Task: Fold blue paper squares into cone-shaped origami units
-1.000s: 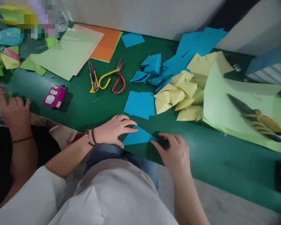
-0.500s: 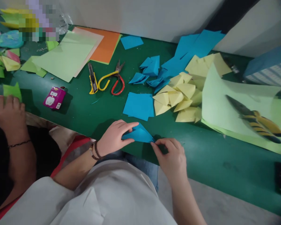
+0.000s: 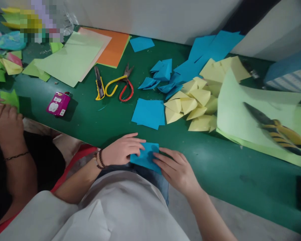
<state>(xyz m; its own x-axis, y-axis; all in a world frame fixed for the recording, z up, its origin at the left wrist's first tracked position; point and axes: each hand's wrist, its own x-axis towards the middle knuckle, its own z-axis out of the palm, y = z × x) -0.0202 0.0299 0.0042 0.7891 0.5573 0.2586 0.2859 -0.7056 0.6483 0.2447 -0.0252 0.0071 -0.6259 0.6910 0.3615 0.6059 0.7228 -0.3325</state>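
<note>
A blue paper sheet (image 3: 147,158) rests in a person's two bare hands at the near edge of a green surface (image 3: 215,164), around the middle of that edge. The left hand (image 3: 122,149), two dark bracelets at its wrist, has its fingers bent over the sheet's left part; the right hand (image 3: 177,170) lays its fingers, loosely together, on the right part. Both thumbs are hidden, so whether either hand is pinching the paper cannot be told.

Just beyond the hands, toward the far edge, lies a stack of flat blue squares (image 3: 148,113). Folded yellow pieces (image 3: 188,102) sit to its right, folded blue pieces (image 3: 163,71) behind it. More blue sheets (image 3: 210,50) reach the far edge, and a tool (image 3: 276,127) with yellow-and-black handles lies on pale green paper (image 3: 248,100) toward the right end.

Left of the stack are scissors (image 3: 127,76) with one yellow and one red handle, a yellow cutter knife (image 3: 99,85) and a purple plug adapter (image 3: 58,104). At the near edge, far left, a co-worker's hands (image 3: 7,120) touch green paper (image 3: 12,98).
</note>
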